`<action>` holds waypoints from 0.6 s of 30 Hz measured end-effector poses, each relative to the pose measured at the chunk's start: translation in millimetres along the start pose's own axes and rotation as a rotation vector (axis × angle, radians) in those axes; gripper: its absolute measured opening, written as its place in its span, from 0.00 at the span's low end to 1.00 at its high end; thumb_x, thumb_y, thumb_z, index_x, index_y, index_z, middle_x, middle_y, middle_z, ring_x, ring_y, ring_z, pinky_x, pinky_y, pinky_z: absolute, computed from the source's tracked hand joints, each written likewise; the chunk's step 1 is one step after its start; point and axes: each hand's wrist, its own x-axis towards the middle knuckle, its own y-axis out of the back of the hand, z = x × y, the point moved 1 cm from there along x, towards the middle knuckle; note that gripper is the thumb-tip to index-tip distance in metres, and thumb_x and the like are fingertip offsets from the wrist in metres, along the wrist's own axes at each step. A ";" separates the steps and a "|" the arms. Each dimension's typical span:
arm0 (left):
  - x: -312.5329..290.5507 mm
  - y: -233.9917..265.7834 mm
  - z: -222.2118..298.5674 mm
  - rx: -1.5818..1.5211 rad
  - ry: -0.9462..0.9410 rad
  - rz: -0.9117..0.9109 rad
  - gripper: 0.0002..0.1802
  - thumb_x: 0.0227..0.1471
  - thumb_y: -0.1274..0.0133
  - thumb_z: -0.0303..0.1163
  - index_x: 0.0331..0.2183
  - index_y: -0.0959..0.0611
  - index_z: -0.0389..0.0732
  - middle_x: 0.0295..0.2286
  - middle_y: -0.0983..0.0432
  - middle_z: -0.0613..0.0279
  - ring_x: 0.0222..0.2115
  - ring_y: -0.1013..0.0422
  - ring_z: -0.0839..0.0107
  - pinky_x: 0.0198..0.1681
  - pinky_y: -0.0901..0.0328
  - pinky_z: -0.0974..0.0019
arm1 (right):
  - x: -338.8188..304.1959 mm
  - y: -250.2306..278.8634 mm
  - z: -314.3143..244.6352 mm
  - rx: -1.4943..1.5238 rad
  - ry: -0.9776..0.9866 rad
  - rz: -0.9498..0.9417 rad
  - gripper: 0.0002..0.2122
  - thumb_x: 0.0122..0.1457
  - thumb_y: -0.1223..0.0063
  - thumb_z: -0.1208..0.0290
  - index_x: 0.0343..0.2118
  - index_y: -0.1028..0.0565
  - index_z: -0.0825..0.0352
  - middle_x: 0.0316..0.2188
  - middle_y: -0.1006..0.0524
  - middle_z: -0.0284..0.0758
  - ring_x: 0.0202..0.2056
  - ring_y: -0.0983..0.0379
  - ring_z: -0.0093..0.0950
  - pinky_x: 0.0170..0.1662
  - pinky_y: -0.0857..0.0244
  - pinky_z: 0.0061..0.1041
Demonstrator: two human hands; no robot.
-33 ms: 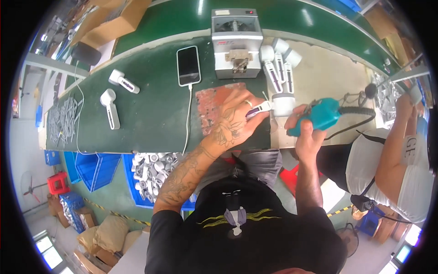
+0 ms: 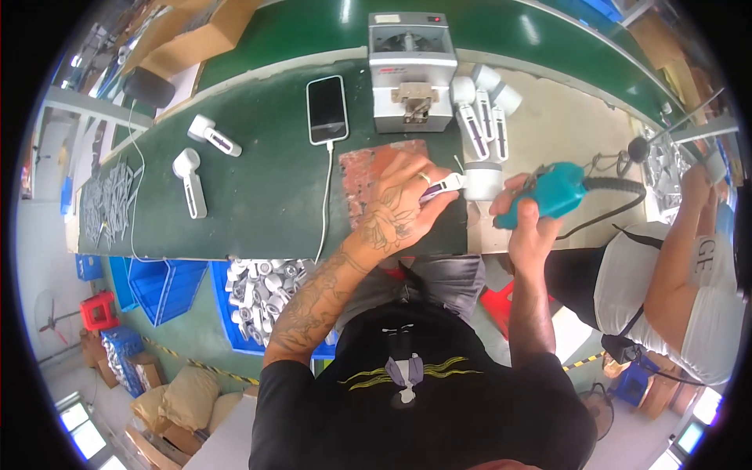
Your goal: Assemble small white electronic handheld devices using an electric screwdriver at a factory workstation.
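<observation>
My left hand (image 2: 403, 200) pins the white part (image 2: 468, 182) on the red mat (image 2: 368, 174). My right hand (image 2: 523, 210) grips the teal screwdriver (image 2: 558, 192); I'd keep it square and the part steady.

Factory assembly line, we judge. Long green-topped workbench (image 2: 258, 196) running past several stations. We note a grey benchtop machine (image 2: 411, 70), a teal powered screwdriver (image 2: 552, 192) on a cable, identical white plastic parts (image 2: 486, 110) laid out in rows, a blue bin (image 2: 266, 294) full of the same parts below, cardboard boxes (image 2: 188, 27), and a co-worker (image 2: 681, 266) seated alongside.
</observation>
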 end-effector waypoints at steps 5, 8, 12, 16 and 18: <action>-25.5 7.4 -37.6 0.044 0.058 -0.001 0.12 0.49 0.36 0.34 0.36 0.16 0.39 0.32 0.26 0.57 0.38 0.31 0.55 0.43 0.33 0.55 | 29.4 -26.6 -9.4 0.007 -0.007 0.010 0.28 0.65 0.50 0.45 0.42 0.27 0.74 0.23 0.26 0.34 0.26 0.28 0.23 0.31 0.35 0.23; -19.2 14.6 -52.8 0.102 0.103 -0.063 0.13 0.52 0.39 0.37 0.38 0.15 0.41 0.36 0.26 0.56 0.41 0.31 0.55 0.47 0.34 0.54 | 57.7 -56.6 -13.0 0.283 0.149 -0.011 0.32 0.63 0.49 0.40 0.43 0.28 0.75 0.22 0.28 0.34 0.25 0.29 0.25 0.30 0.35 0.26; -15.6 15.0 -57.5 0.154 0.079 -0.144 0.16 0.54 0.40 0.43 0.41 0.14 0.44 0.40 0.25 0.62 0.44 0.32 0.58 0.50 0.35 0.55 | 100.2 -103.7 -6.4 0.242 0.234 -0.039 0.29 0.63 0.46 0.44 0.43 0.27 0.74 0.22 0.28 0.33 0.24 0.29 0.24 0.29 0.35 0.23; -21.5 14.2 -60.6 0.222 0.003 -0.093 0.23 0.54 0.43 0.52 0.39 0.14 0.42 0.37 0.26 0.61 0.42 0.31 0.60 0.50 0.37 0.54 | 129.2 -133.9 11.3 0.154 0.313 -0.100 0.21 0.66 0.46 0.54 0.41 0.27 0.74 0.21 0.27 0.32 0.23 0.30 0.22 0.28 0.36 0.21; -19.8 14.5 -62.2 0.217 0.063 -0.088 0.25 0.55 0.44 0.53 0.43 0.16 0.42 0.38 0.26 0.61 0.44 0.32 0.60 0.52 0.38 0.53 | 133.7 -142.6 19.8 0.116 0.342 -0.110 0.17 0.68 0.47 0.58 0.38 0.27 0.73 0.21 0.27 0.30 0.23 0.30 0.21 0.27 0.37 0.21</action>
